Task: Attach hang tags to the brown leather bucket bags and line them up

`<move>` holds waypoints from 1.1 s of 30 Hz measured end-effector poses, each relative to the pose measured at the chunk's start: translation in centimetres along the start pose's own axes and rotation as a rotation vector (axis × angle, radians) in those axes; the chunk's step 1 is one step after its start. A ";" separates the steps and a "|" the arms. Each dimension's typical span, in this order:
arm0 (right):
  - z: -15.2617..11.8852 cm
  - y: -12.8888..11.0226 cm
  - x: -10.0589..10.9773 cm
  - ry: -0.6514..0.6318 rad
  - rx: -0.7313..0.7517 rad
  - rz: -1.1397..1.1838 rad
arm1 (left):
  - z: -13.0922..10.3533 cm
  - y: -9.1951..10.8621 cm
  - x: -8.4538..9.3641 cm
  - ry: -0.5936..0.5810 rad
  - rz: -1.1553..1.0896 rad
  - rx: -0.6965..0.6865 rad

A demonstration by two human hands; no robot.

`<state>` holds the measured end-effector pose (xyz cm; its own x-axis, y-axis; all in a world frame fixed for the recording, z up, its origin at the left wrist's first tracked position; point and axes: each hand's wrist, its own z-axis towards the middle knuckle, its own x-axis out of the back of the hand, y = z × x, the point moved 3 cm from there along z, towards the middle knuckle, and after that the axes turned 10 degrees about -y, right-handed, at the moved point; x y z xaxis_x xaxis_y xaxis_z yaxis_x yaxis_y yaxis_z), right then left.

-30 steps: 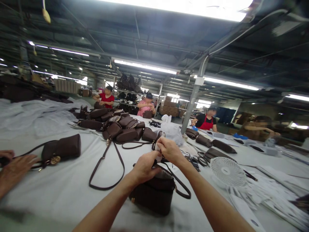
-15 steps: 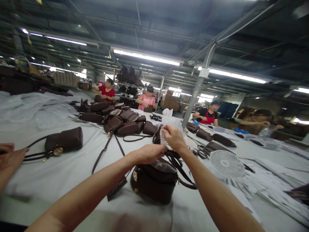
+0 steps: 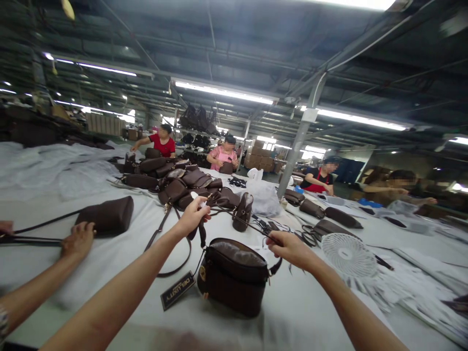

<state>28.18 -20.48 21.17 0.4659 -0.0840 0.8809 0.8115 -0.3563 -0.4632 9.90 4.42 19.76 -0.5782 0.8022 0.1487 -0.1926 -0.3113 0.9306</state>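
Observation:
A dark brown bag (image 3: 234, 280) stands upright on the white-covered table, its top open with clear plastic showing inside. A black DELUXITY tag (image 3: 178, 291) hangs at its left side. Above and left of the bag, my left hand (image 3: 193, 214) is closed on the strap's metal-clip end, with a small white piece at the fingers. My right hand (image 3: 288, 247) pinches the thin dark strap (image 3: 252, 225), which stretches between both hands above the bag.
Brown bags (image 3: 175, 187) lie heaped behind. A small bag (image 3: 242, 212) stands beyond the open one. At right is a white woven basket (image 3: 343, 254). Another person's hand (image 3: 78, 239) touches a brown bag (image 3: 109, 217) at left. Several people work across the table.
My hands have moved apart, drawing the strap out between them. The white strip is no longer held up by my right hand. At left, another person's hand has moved onto the bag there.

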 end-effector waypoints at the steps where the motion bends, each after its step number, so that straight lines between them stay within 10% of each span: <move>1: -0.5 0.6 0.2 0.020 -0.008 0.006 | -0.1 -0.5 0.7 0.010 0.044 0.019; 9: -2.3 0.0 -1.3 0.014 -0.014 0.332 | -2.3 -2.3 1.2 0.051 0.842 0.205; 12: -1.9 -1.5 -1.5 0.095 0.080 0.202 | -2.7 0.4 -2.5 0.000 1.029 -0.024; 15: -1.8 -2.4 -1.5 0.150 0.124 0.122 | -2.7 2.9 -7.9 -0.360 0.833 -0.294; 18: -2.2 -2.5 -1.7 0.187 0.145 0.108 | -2.3 3.8 -12.3 -0.674 0.590 -0.341; 21: -2.9 -1.7 -1.9 0.199 0.129 0.105 | -1.3 3.3 -14.0 -0.744 0.706 -0.312; 33: -4.2 2.5 -3.4 0.181 0.069 0.124 | 0.0 -0.4 -1.4 -0.225 1.040 -0.047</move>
<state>27.14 -24.97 17.49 0.4980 -0.2910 0.8169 0.7770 -0.2686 -0.5693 10.86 3.43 19.15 -0.3169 0.2052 0.9260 0.2784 -0.9132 0.2976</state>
